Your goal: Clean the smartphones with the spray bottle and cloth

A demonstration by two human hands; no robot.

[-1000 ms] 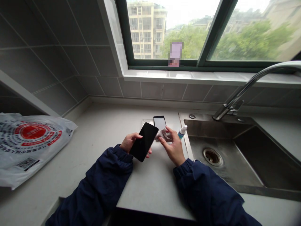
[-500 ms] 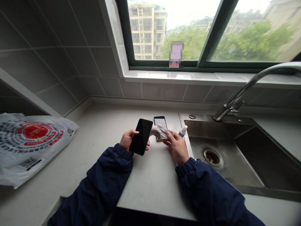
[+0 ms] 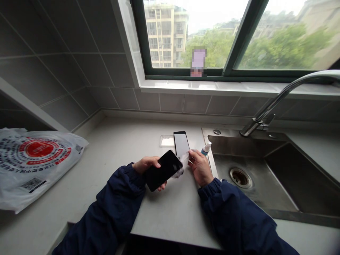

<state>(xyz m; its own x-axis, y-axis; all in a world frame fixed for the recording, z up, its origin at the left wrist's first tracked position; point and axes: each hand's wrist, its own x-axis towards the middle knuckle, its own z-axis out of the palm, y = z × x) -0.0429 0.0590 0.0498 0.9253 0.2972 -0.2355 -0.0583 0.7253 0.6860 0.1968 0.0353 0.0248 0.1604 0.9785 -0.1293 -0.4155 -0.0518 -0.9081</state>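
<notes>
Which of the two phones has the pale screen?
The flat-lying phone on the counter; the other phone, gripped in the left hand, has a black screen.

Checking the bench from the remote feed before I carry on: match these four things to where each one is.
Things:
1. black smartphone
2. pale cloth
3. second smartphone
4. small spray bottle

Places:
A. pinched in the right hand
B. held in the left hand
C. beside the edge of the sink, beyond the right hand
D. flat on the counter, pale screen up

Pairs: 1-B, 2-A, 3-D, 4-C.
</notes>
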